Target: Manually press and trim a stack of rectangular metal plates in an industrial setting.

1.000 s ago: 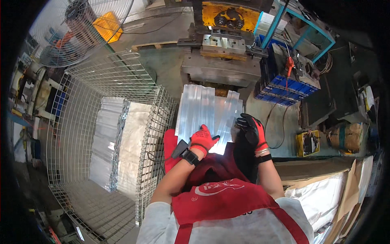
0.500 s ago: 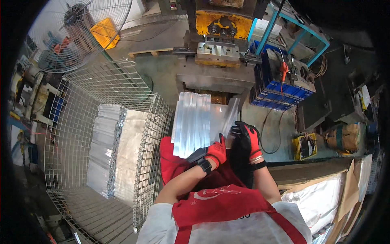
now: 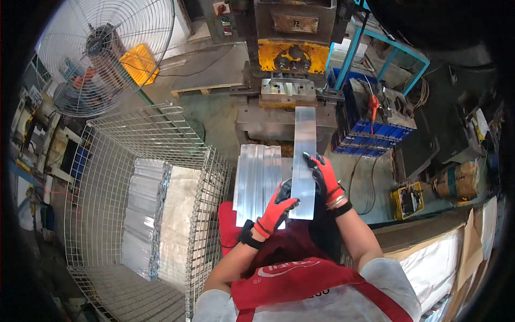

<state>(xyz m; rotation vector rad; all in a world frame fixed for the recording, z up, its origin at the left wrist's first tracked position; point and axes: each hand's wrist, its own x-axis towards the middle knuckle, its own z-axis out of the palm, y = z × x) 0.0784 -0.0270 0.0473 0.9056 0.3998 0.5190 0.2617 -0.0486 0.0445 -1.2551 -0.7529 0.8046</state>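
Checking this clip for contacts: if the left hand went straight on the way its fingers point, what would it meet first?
Likely the long metal strip, whose left edge the left hand appears to grip, though depth is hard to judge.

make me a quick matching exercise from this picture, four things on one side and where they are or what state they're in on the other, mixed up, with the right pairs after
Things
1. flat metal strip
2. stack of metal pieces
3. wire cage
4. blue crates

Places and states
a. has silvery pieces lying inside it
b. held in the left hand and the right hand
c. to the right of the yellow-fronted machine
d. close by the left hand, but not held

Right pairs: 1-b, 2-d, 3-a, 4-c
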